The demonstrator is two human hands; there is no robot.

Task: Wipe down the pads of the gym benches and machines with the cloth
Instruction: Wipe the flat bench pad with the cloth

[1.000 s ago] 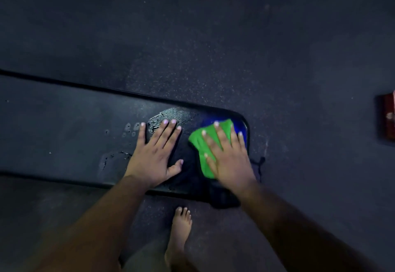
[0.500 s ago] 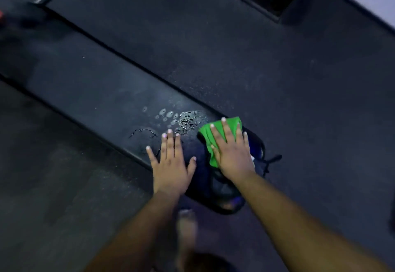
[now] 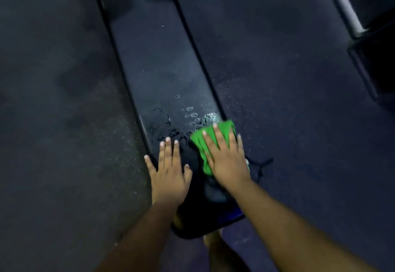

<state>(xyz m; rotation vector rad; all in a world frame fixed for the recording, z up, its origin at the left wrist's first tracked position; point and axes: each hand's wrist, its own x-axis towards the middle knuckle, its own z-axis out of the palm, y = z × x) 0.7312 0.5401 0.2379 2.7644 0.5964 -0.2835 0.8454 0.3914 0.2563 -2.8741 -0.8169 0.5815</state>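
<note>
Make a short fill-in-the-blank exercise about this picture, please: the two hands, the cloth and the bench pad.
1. The right hand presses flat on a cloth whose colour is ____.
2. The left hand lies flat on the bench pad and holds ____.
3. Just beyond the fingertips, the pad carries drops of ____.

Missing words: green; nothing; liquid

Dim lighting. Dark speckled rubber floor [image 3: 288,100] all around. Pale metal bar [image 3: 342,4] runs diagonally at top right, beside a dark boxy machine base [image 3: 378,58].
</note>
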